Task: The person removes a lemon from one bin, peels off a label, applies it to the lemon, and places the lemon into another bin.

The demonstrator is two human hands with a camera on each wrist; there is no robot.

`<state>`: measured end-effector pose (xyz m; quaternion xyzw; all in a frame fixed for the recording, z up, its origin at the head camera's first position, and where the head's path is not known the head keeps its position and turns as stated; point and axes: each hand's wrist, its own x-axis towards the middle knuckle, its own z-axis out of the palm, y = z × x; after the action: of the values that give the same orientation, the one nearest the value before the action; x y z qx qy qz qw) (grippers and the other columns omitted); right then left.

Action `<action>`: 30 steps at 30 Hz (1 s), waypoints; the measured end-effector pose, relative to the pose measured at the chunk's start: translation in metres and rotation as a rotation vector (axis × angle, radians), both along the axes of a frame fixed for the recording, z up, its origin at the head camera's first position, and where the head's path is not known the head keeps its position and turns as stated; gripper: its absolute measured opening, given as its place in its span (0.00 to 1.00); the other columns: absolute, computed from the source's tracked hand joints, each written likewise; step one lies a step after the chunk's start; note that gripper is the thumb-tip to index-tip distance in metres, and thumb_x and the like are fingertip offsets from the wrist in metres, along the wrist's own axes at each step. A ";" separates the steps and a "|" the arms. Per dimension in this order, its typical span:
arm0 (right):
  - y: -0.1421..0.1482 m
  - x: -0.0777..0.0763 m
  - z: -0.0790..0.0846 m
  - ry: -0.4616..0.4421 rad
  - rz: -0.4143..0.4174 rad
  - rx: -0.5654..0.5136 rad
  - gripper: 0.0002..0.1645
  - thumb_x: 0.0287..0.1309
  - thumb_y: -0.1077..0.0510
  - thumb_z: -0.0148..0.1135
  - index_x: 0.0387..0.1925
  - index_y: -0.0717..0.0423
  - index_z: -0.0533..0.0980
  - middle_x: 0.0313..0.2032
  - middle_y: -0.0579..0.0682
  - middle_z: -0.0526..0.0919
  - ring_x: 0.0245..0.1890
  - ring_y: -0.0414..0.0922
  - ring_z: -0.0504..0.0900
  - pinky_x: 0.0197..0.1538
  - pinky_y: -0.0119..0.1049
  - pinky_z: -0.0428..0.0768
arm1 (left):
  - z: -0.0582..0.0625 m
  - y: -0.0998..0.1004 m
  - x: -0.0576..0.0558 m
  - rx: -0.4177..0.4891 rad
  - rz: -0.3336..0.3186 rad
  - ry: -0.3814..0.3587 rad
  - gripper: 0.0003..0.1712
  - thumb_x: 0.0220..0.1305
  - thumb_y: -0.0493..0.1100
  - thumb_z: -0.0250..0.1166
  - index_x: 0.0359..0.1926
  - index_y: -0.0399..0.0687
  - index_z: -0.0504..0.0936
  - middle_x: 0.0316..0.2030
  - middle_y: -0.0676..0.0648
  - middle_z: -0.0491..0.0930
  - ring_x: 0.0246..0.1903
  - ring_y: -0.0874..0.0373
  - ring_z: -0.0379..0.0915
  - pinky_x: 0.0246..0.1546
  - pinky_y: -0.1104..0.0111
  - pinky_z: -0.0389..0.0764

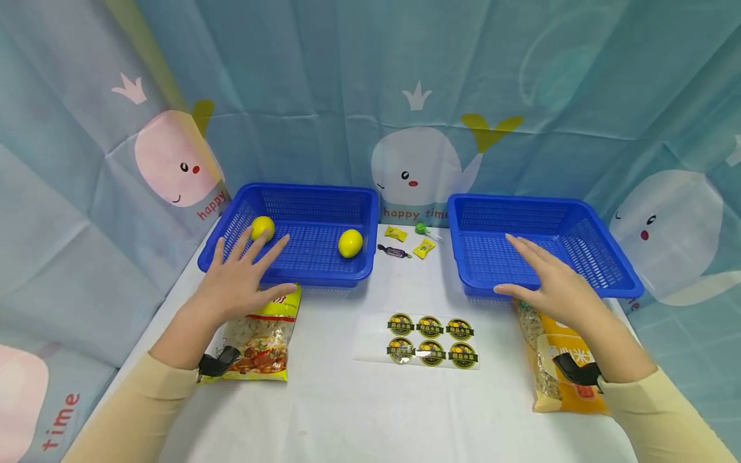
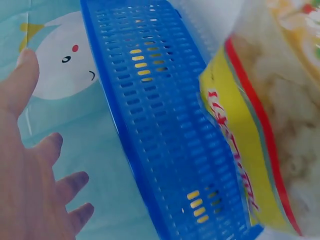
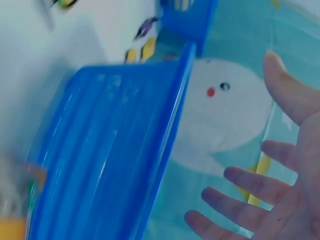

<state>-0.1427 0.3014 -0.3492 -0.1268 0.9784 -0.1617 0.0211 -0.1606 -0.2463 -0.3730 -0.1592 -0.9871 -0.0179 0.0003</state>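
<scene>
My left hand (image 1: 234, 283), fingers spread and holding nothing, hovers over the front of the left blue basket (image 1: 301, 278). Two lemons lie in that basket: one lemon (image 1: 350, 244) at its right, another lemon (image 1: 263, 226) partly behind my fingers. Below the left hand lies a clear and yellow food bag (image 1: 266, 347). My right hand (image 1: 558, 283) is held with fingers extended above the front of the right blue basket (image 1: 492, 283), which shows nothing inside. An orange food bag (image 1: 570, 399) lies under the right wrist, partly hidden by it.
Between the baskets lie two yellow wrapped candies (image 1: 424, 248), a dark purple wrapped candy (image 1: 395, 251) and a green lollipop (image 1: 421, 229). A clear sheet of round stickers (image 1: 431, 341) lies at mid-table. A whale-print curtain (image 1: 324, 96) hangs behind and at both sides.
</scene>
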 end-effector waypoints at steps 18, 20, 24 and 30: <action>-0.125 -0.039 -0.031 -0.043 0.056 -0.431 0.56 0.55 0.31 0.69 0.79 0.37 0.55 0.74 0.54 0.65 0.67 0.58 0.74 0.58 0.55 0.81 | -0.007 0.041 -0.052 0.282 -0.004 -0.090 0.51 0.67 0.78 0.47 0.81 0.63 0.46 0.77 0.38 0.56 0.76 0.35 0.49 0.72 0.35 0.53; -0.140 -0.042 -0.035 -0.055 0.054 -0.481 0.55 0.55 0.33 0.70 0.78 0.38 0.56 0.73 0.53 0.67 0.68 0.56 0.73 0.57 0.53 0.82 | -0.008 0.047 -0.060 0.323 -0.002 -0.120 0.52 0.66 0.77 0.49 0.81 0.60 0.47 0.77 0.38 0.56 0.76 0.36 0.50 0.71 0.36 0.54; -0.168 -0.048 -0.046 -0.082 0.044 -0.571 0.57 0.55 0.35 0.72 0.78 0.42 0.55 0.74 0.53 0.66 0.67 0.54 0.75 0.55 0.50 0.84 | -0.012 0.062 -0.077 0.388 0.004 -0.185 0.53 0.65 0.73 0.57 0.81 0.56 0.48 0.78 0.40 0.55 0.76 0.36 0.50 0.72 0.37 0.55; -0.203 -0.055 -0.062 -0.142 0.029 -0.626 0.62 0.52 0.35 0.74 0.80 0.44 0.51 0.75 0.52 0.63 0.67 0.53 0.75 0.57 0.50 0.83 | -0.022 0.083 -0.101 0.421 0.001 -0.282 0.56 0.62 0.62 0.69 0.81 0.56 0.48 0.78 0.41 0.52 0.77 0.38 0.48 0.72 0.38 0.55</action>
<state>-0.1982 0.0980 -0.4111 -0.1294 0.8753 -0.4631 0.0513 -0.2615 -0.1632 -0.3953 -0.1509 -0.9520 -0.2451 -0.1040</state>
